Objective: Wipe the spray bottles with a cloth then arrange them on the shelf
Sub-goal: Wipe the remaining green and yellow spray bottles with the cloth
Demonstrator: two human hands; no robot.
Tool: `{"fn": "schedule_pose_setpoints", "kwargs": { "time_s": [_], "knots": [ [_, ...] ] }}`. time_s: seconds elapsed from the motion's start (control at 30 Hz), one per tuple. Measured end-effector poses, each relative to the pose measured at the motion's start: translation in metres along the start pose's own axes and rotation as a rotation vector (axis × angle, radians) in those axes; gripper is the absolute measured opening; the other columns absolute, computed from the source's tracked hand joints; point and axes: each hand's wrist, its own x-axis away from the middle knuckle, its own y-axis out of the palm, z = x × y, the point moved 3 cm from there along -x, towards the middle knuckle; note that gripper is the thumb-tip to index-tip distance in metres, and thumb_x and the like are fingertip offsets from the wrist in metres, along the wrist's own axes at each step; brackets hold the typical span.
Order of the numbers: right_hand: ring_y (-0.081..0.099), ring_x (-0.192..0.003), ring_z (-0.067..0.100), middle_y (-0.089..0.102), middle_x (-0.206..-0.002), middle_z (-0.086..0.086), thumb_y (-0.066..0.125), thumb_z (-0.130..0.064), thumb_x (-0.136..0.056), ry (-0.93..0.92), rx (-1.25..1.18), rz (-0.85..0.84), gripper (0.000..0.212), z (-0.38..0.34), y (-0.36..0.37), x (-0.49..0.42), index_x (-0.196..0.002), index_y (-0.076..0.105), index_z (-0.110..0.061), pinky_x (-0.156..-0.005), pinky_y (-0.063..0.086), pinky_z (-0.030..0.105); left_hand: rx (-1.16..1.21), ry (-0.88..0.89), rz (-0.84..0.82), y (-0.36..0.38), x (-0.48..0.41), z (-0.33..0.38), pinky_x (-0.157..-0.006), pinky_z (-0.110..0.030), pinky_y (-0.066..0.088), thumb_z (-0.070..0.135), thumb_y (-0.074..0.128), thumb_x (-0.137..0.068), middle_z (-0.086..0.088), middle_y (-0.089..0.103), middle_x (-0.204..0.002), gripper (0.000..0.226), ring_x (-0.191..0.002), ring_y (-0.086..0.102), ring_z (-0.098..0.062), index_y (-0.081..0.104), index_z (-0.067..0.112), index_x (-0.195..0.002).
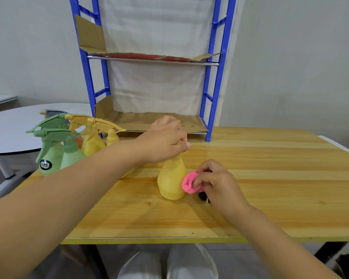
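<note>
1. Green spray bottle (48, 156) at the worktop's left end: a black oval label (45, 164) with white lettering, too blurred to read.
2. Cardboard (149, 55) lining the upper shelf (153, 60): red print along its front edge, not legible.

A single head-worn wide-angle view looks forward and down, close over the yellow wooden surface (250, 198), facing the blue-framed shelf (216, 77).

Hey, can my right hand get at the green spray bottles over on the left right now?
Probably not directly: the right hand grips the pink cloth, and the left forearm plus the held yellow spray bottle lie between it and the green spray bottles.
</note>
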Motion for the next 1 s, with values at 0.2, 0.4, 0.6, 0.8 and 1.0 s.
{"fn": "schedule_pose_setpoints", "kwargs": {
  "time_s": [0.2, 0.4, 0.6, 0.8, 1.0],
  "knots": [
    [0.054, -0.090, 0.016, 0.054, -0.091, -0.006, 0.065, 0.012, -0.073, 0.027, 0.002, 0.192, 0.031, 0.005, -0.016, 0.002, -0.072, 0.073, -0.017, -0.060, 0.053, 0.040, -0.051, -0.289, 0.335, -0.010, 0.025, 0.001, -0.102, -0.035, 0.030, 0.052, 0.052, -0.085, -0.002, 0.036, -0.132, 0.061, -0.124, 0.030, -0.021, 0.036, 0.022, -0.136],
    [0.051, -0.091, 0.015, 0.058, -0.092, 0.000, 0.064, 0.015, -0.068, -0.090, 0.014, 0.361, 0.033, -0.019, -0.011, -0.025, -0.076, 0.074, -0.015, -0.064, 0.049, 0.035, 0.409, -0.534, 0.201, 0.005, 0.024, -0.004, -0.060, -0.031, 0.043, 0.049, 0.067, -0.074, 0.003, 0.061, -0.081, 0.052, -0.074, 0.057, -0.015, 0.049, 0.013, -0.106],
    [0.053, -0.091, 0.021, 0.056, -0.096, 0.002, 0.062, 0.006, -0.071, -0.219, 0.040, 0.262, 0.037, -0.024, 0.012, -0.029, -0.090, 0.073, -0.024, -0.059, 0.051, 0.038, 0.613, -0.521, 0.090, 0.002, 0.020, -0.010, -0.067, -0.035, 0.048, 0.023, 0.061, -0.074, -0.013, 0.066, -0.073, 0.032, -0.067, 0.063, -0.021, 0.063, -0.006, -0.087],
    [0.048, -0.092, 0.017, 0.048, -0.100, -0.005, 0.065, 0.001, -0.074, -0.258, 0.100, 0.141, 0.049, -0.013, 0.026, 0.003, -0.108, 0.068, -0.035, -0.061, 0.051, 0.034, 0.638, -0.556, 0.052, -0.002, 0.017, -0.016, -0.081, -0.039, 0.055, 0.020, 0.059, -0.072, -0.018, 0.071, -0.086, 0.023, -0.076, 0.071, -0.023, 0.067, 0.001, -0.083],
    [0.049, -0.089, 0.017, 0.057, -0.094, -0.001, 0.074, -0.013, -0.073, -0.283, 0.167, 0.005, 0.025, -0.013, 0.030, 0.007, -0.089, 0.073, -0.032, -0.062, 0.050, 0.031, 0.673, -0.576, 0.046, -0.001, 0.014, -0.015, -0.082, -0.041, 0.057, 0.017, 0.059, -0.074, -0.014, 0.072, -0.090, 0.022, -0.072, 0.072, -0.019, 0.069, 0.005, -0.088]
  ]
}}
